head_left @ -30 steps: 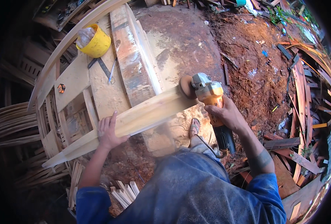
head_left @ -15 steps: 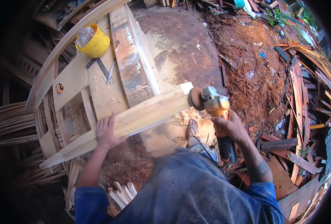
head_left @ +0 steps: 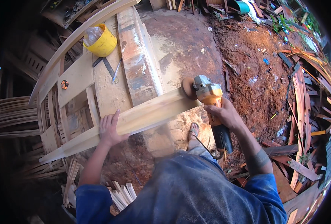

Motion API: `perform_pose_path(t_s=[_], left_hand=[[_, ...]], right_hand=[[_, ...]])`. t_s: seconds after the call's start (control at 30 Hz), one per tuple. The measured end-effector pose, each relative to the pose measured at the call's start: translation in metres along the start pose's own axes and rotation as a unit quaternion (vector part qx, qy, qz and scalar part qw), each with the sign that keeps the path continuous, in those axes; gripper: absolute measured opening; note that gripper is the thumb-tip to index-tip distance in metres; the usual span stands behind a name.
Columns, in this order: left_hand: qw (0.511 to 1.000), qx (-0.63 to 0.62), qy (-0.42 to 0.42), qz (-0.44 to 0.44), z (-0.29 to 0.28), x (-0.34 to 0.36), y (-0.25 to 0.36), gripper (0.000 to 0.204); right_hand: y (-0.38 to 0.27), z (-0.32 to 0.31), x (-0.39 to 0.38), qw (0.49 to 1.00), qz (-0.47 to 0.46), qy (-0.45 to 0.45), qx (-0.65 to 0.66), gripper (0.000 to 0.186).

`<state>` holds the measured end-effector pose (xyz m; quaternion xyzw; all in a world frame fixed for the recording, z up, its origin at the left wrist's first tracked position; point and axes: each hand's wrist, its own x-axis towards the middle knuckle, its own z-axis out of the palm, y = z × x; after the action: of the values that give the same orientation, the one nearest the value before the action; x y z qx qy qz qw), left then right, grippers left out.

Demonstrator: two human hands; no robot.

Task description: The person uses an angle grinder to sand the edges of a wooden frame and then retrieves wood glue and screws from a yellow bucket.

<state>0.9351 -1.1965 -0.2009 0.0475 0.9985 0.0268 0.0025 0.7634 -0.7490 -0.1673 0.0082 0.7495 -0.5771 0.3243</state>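
My left hand [head_left: 111, 132] grips a long, pale wooden board [head_left: 154, 110], thumb along its near edge and fingers across its top. The board lies diagonally from lower left to the centre, over a wooden frame [head_left: 92, 104]. My right hand [head_left: 223, 112] is closed round the orange body of an angle grinder [head_left: 208, 93] with a black rear end. Its brown disc [head_left: 188, 88] is at the board's right end, partly hiding it. A cord hangs from the grinder near my sandalled foot [head_left: 194, 131].
A yellow bucket [head_left: 101, 46], a dark square [head_left: 111, 69] and a tape measure [head_left: 64, 84] lie on the wooden bench [head_left: 105, 95]. Scrap boards [head_left: 300, 112] are piled right, curved strips [head_left: 16, 115] left, short cut pieces [head_left: 124, 194] below. Reddish sawdust [head_left: 247, 56] covers ground at right.
The grinder and my right hand shifted right and down half a second ago, showing the board's end, and have since moved back left and up over it. My left hand keeps its grip.
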Motion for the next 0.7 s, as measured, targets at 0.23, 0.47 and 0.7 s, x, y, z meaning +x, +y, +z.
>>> perform_pose_path(t_s=[0.23,0.47,0.7], left_hand=[[0.999,0.008,-0.047,-0.023,-0.011,0.002,0.006,0.114],[0.931,-0.299,0.106,0.182,-0.044,0.042,0.18,0.077],[0.91,-0.207,0.173,0.314,-0.063,0.061,0.35,0.072]], right_hand=[[0.046,-0.019,-0.054,1.0,0.019,0.02,0.011,0.044],[0.052,-0.057,-0.09,0.974,0.01,0.129,0.183,0.028],[0.018,-0.06,-0.047,0.945,-0.111,0.219,0.218,0.039]])
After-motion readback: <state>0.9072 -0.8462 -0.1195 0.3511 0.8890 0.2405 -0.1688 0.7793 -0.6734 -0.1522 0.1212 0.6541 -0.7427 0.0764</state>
